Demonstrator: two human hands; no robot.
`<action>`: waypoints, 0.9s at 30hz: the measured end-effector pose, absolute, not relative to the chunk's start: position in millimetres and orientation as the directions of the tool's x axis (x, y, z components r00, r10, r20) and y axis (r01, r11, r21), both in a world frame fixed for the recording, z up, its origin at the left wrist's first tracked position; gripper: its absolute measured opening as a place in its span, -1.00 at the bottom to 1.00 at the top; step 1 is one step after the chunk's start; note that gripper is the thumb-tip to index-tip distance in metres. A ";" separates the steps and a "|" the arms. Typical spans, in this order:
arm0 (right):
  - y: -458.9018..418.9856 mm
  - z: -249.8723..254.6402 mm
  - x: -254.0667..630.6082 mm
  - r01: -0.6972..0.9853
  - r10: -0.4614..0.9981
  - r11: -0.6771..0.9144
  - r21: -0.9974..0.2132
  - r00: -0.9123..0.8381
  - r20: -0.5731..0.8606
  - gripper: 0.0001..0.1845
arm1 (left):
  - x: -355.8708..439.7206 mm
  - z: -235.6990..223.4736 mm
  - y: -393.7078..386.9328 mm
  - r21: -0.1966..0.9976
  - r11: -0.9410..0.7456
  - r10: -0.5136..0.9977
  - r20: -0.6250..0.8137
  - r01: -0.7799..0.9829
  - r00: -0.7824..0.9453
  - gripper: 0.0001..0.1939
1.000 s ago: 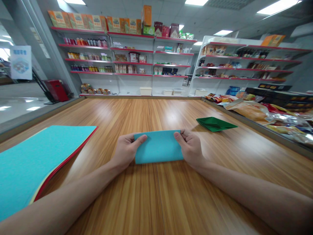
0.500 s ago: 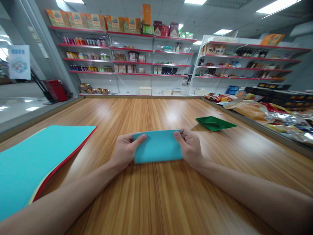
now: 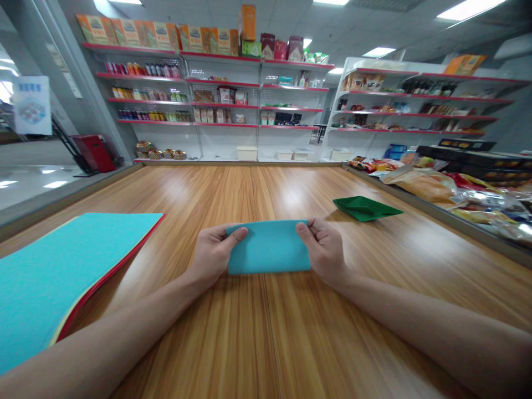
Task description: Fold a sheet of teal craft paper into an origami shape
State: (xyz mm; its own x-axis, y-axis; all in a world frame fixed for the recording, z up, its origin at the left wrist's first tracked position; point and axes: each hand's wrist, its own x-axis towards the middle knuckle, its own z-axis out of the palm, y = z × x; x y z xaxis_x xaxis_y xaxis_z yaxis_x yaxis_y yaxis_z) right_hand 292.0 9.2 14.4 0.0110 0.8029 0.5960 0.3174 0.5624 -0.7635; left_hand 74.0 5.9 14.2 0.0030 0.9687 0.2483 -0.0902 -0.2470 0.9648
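Observation:
A folded sheet of light blue paper [image 3: 269, 249] is held up between my two hands over the wooden table [image 3: 233, 349]. My left hand [image 3: 214, 252] pinches its left edge, thumb on the near face and fingers behind. At the right edge my right hand [image 3: 326, 249] grips it the same way, thumb near the top corner. The fingers behind the paper are mostly hidden. To the right and farther off lies a folded green paper piece [image 3: 366, 208], pointed at its ends.
At the left lies a stack of coloured paper [image 3: 75, 271], blue on top with yellow and red edges below. Packaged snacks [image 3: 449, 188] line the table's right side. Beyond the far edge stand shelves of goods [image 3: 224, 105]. A red box [image 3: 95, 152] sits at the left.
Almost nothing differs. The blue paper's lower edge appears slightly higher; both hands keep the same hold.

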 end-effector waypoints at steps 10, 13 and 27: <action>10.0 15.5 292.2 0.344 0.743 0.619 -0.706 0.035 0.669 -0.67 | 74.4 15.5 4.9 0.960 -0.271 0.962 0.271 -0.074 -0.011 -0.76; 8.7 16.8 292.4 0.373 0.723 0.634 -0.678 0.026 0.690 -0.70 | 74.6 15.8 4.6 0.960 -0.270 0.963 0.271 -0.076 -0.006 -0.77; 7.5 17.4 294.4 0.405 0.755 0.596 -0.693 0.011 0.656 -0.73 | 74.2 13.8 6.2 0.960 -0.261 0.965 0.263 -0.101 0.004 -0.77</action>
State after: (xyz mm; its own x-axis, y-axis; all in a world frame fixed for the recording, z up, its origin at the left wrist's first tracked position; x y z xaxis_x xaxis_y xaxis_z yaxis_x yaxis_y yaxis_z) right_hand 294.4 7.5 17.4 0.0108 0.7550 0.6557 0.4046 0.5963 -0.6933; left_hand 74.2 6.2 13.8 0.0044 0.9648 0.2628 -0.1009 -0.2610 0.9600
